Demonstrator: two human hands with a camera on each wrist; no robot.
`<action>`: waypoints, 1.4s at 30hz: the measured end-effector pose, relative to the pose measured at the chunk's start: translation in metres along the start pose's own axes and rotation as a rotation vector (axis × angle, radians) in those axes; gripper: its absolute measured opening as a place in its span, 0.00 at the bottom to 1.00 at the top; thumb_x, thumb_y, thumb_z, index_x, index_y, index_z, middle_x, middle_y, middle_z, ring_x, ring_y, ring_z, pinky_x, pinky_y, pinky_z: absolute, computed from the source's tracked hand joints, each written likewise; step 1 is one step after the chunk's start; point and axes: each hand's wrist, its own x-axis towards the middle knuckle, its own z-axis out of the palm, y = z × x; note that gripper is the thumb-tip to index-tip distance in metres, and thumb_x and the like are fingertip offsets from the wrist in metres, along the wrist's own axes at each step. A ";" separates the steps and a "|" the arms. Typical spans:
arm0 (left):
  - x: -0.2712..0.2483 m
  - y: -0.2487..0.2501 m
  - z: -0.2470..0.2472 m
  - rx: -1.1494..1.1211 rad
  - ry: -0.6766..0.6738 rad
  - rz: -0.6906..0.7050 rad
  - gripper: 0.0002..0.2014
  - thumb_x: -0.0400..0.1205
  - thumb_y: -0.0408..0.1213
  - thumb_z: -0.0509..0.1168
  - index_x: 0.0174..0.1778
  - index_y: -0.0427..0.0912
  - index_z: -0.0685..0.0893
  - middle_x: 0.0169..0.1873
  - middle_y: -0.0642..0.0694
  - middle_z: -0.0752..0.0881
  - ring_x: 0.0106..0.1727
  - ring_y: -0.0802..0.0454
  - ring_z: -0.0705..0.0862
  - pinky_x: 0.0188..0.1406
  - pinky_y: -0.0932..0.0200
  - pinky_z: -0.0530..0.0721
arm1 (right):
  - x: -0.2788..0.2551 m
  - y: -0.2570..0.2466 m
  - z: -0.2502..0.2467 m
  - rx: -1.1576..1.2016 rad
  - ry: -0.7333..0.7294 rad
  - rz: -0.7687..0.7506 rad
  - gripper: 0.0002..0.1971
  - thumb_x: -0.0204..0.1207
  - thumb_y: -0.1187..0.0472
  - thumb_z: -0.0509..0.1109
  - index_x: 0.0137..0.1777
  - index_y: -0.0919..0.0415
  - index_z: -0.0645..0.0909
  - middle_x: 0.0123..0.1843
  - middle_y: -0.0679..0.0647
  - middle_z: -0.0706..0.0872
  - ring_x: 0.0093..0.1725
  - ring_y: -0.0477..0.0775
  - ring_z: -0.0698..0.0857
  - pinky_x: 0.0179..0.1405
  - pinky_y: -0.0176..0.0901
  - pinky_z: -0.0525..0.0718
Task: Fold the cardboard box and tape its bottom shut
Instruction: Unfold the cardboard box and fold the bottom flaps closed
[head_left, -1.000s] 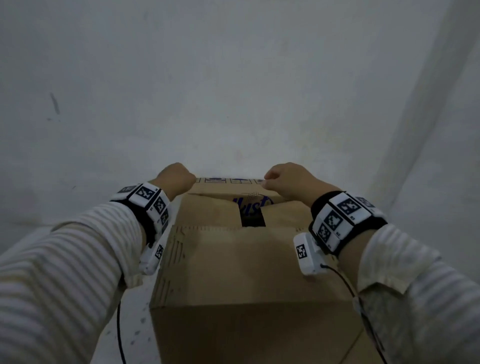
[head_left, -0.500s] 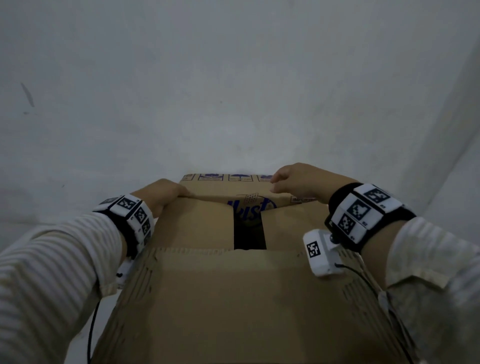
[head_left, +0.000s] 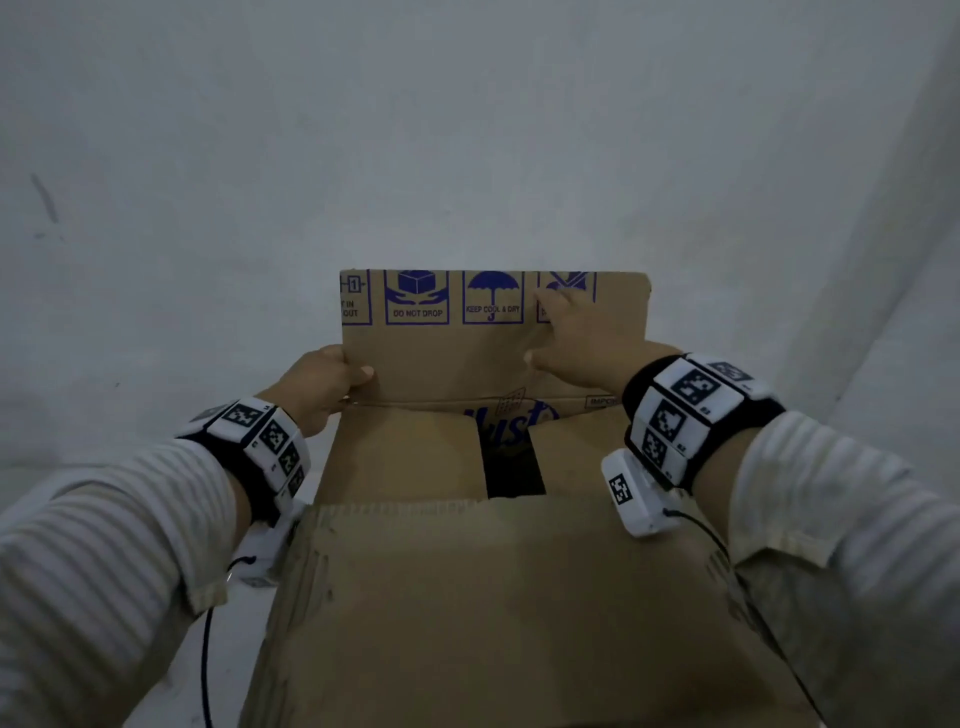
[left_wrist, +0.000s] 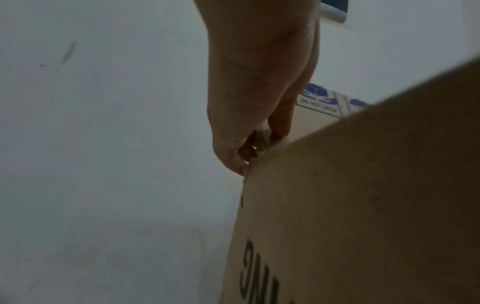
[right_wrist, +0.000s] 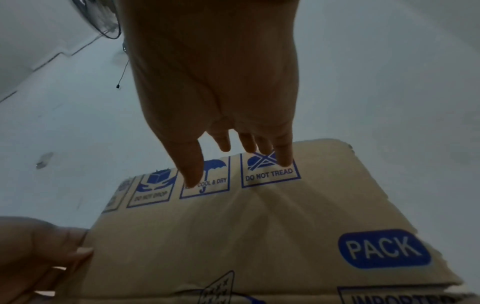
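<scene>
A brown cardboard box (head_left: 467, 623) stands in front of me. Its far flap (head_left: 447, 358), printed with blue handling icons, stands upright. My left hand (head_left: 327, 379) pinches that flap's left edge, thumb on the near face; the left wrist view shows the left hand (left_wrist: 249, 144) at the flap's corner. My right hand (head_left: 576, 338) lies with straight fingers on the flap's face by the rightmost icon. In the right wrist view the right hand (right_wrist: 233, 148) touches the flap (right_wrist: 233, 226) near "DO NOT TREAD". Two side flaps lie folded inward with a dark gap (head_left: 511, 462) between them. The near flap (head_left: 493, 561) lies flat.
Pale grey-white floor (head_left: 467, 130) surrounds the box. A white wall or panel edge (head_left: 914, 249) rises at the right. A fan (right_wrist: 98, 22) and a thin black cable (right_wrist: 122, 72) show at the upper left of the right wrist view.
The far flap has swung up from lying low behind the box to upright. My right hand uncurled and rose onto its face; my left hand shifted to its left edge.
</scene>
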 end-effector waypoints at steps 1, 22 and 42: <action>-0.003 -0.001 -0.003 0.023 -0.008 0.018 0.13 0.84 0.32 0.61 0.65 0.42 0.79 0.66 0.42 0.82 0.58 0.45 0.80 0.56 0.53 0.78 | -0.001 -0.003 0.001 -0.013 0.037 -0.011 0.41 0.79 0.53 0.68 0.85 0.53 0.48 0.86 0.57 0.47 0.85 0.61 0.48 0.80 0.56 0.59; -0.100 -0.047 -0.031 0.500 -0.291 0.508 0.24 0.80 0.56 0.58 0.66 0.46 0.83 0.71 0.48 0.79 0.73 0.52 0.74 0.72 0.59 0.67 | -0.093 -0.075 0.003 -0.640 -0.611 0.120 0.18 0.86 0.59 0.57 0.67 0.70 0.78 0.54 0.60 0.83 0.45 0.58 0.81 0.46 0.47 0.82; -0.148 -0.038 -0.070 0.412 -0.033 0.419 0.15 0.86 0.39 0.58 0.64 0.41 0.84 0.66 0.44 0.83 0.67 0.48 0.79 0.59 0.62 0.72 | -0.105 -0.178 0.020 -0.330 -0.239 -0.224 0.21 0.85 0.54 0.60 0.70 0.67 0.78 0.70 0.61 0.81 0.68 0.60 0.78 0.68 0.49 0.75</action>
